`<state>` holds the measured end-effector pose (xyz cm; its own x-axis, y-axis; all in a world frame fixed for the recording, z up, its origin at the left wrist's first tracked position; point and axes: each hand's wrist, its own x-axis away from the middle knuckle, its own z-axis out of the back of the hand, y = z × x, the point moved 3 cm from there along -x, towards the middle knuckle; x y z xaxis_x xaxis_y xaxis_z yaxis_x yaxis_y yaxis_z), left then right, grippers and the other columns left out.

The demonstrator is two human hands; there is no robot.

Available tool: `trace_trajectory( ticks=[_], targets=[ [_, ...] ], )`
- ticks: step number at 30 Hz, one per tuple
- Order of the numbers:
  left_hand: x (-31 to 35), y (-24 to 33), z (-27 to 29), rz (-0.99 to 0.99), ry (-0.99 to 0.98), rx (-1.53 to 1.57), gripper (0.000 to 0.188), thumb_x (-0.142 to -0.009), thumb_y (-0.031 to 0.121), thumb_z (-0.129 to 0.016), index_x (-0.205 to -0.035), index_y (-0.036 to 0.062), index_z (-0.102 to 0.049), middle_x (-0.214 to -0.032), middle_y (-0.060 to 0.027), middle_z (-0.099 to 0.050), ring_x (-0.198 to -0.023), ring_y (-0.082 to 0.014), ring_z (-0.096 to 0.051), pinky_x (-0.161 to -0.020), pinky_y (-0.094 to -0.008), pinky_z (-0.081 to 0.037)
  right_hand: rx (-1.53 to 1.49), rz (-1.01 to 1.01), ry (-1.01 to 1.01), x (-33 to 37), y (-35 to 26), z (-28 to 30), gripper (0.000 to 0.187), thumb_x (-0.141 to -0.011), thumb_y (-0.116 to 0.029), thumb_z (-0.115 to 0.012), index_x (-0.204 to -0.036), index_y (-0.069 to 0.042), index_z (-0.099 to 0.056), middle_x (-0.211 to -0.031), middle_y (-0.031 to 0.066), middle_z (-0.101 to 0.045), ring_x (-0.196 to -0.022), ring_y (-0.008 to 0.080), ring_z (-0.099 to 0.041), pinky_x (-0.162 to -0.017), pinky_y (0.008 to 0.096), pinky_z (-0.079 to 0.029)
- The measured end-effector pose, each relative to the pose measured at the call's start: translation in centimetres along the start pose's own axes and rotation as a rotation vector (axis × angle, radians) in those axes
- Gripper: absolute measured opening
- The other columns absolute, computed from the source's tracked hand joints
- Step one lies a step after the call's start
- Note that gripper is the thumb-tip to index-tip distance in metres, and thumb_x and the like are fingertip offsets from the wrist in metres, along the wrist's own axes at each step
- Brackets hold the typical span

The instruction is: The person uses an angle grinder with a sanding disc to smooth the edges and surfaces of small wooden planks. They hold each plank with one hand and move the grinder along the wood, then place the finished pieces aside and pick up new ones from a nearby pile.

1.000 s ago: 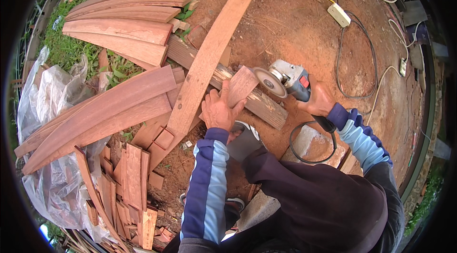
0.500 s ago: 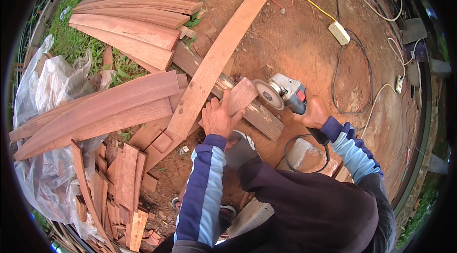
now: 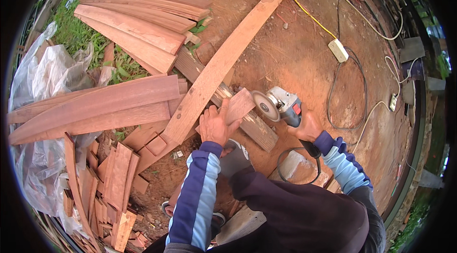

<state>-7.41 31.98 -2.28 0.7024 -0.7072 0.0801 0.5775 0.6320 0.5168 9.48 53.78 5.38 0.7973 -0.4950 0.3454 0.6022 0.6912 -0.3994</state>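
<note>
Wood block (image 3: 239, 104): middle of scene, resting on a timber (image 3: 252, 127), pinned flat by left hand (image 3: 216, 127)
Grinder (image 3: 278, 105): right hand (image 3: 308, 127) wrapped around it, disc touching block's right edge
Long plank (image 3: 223, 60): just left

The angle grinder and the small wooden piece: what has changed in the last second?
Little changed. The right hand keeps the angle grinder, its disc beside the small wooden piece. The left hand still holds that piece down. No hand let go; the long plank stayed.
</note>
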Motion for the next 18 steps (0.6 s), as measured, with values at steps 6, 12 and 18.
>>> trace_trajectory(
  ticks=[6, 12, 18],
  targets=[
    [0.07, -0.03, 0.06, 0.022, -0.020, -0.004, 0.077, -0.071, 0.047, -0.075, -0.136, 0.0165, -0.049, -0.093, -0.0158, -0.055, -0.090, -0.0333, -0.055, -0.078, -0.0435, -0.042, -0.016, 0.032, 0.013, -0.16, -0.07, -0.09, 0.065, -0.066, -0.033, -0.075, -0.101, 0.012, -0.045, -0.072, 0.0300, -0.061, -0.069, 0.0453, -0.064, -0.061, 0.0459, -0.051],
    [0.10, -0.12, -0.05, 0.017, -0.026, 0.003, 0.077, -0.071, 0.047, -0.075, -0.137, 0.0182, -0.048, -0.094, -0.0154, -0.054, -0.091, -0.0323, -0.054, -0.079, -0.0431, -0.042, -0.006, 0.056, 0.030, -0.19, 0.04, -0.12, 0.064, -0.064, -0.032, -0.076, -0.100, 0.012, -0.046, -0.074, 0.0302, -0.061, -0.070, 0.0449, -0.064, -0.062, 0.0454, -0.051],
    [0.10, -0.06, 0.08, 0.014, -0.019, 0.006, 0.077, -0.071, 0.050, -0.075, -0.135, 0.0148, -0.051, -0.094, -0.0169, -0.056, -0.091, -0.0333, -0.055, -0.079, -0.0435, -0.043, 0.005, 0.010, -0.009, -0.40, -0.19, -0.17, 0.063, -0.062, -0.030, -0.075, -0.098, 0.013, -0.047, -0.073, 0.0295, -0.061, -0.070, 0.0432, -0.064, -0.062, 0.0446, -0.051]
  ],
)
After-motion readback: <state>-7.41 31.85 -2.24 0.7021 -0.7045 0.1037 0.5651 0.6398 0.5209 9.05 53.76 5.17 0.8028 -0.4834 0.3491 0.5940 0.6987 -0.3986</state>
